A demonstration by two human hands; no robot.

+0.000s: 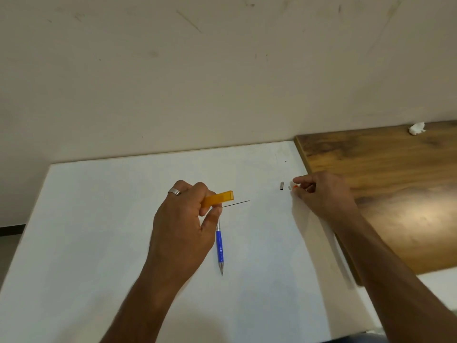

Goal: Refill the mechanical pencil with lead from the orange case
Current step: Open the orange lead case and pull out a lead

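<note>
Two hands were at work over a white board (pixel 103 219). Left hand (pixel 183 224): closed around the orange lead case (pixel 218 198), open end pointing right, lifted a little above the board. One thin lead (pixel 236 203) lay just below the case, its near end by the left fingertips; whether it was pinched or resting on the board could not be told. Mechanical pencil (pixel 220 246), blue barrel, metal tip toward the person: flat on the board, its upper end hidden beneath the left hand, not held.

Right hand (pixel 321 194): fingers curled at the board's right side, pinching a small white and orange piece (pixel 294 187), possibly the case's cap. Just left of it lay a small dark cylinder (pixel 282 185) and a tiny white bit (pixel 289 187), seemingly pencil-end parts.

Step, as judged: lead drawn out, case awaiting closure, pencil not yet loaded. Next move likely calls for a delicate pinch on the lead and careful alignment with the barrel's open end; the lead would snap easily.

Room: the board was open to the left and front. A raised wooden tabletop (pixel 383 184) bordered its right edge, touching the right forearm, with a crumpled tissue (pixel 417 128) far back. A wall (pixel 197 82) closed the rear.
</note>
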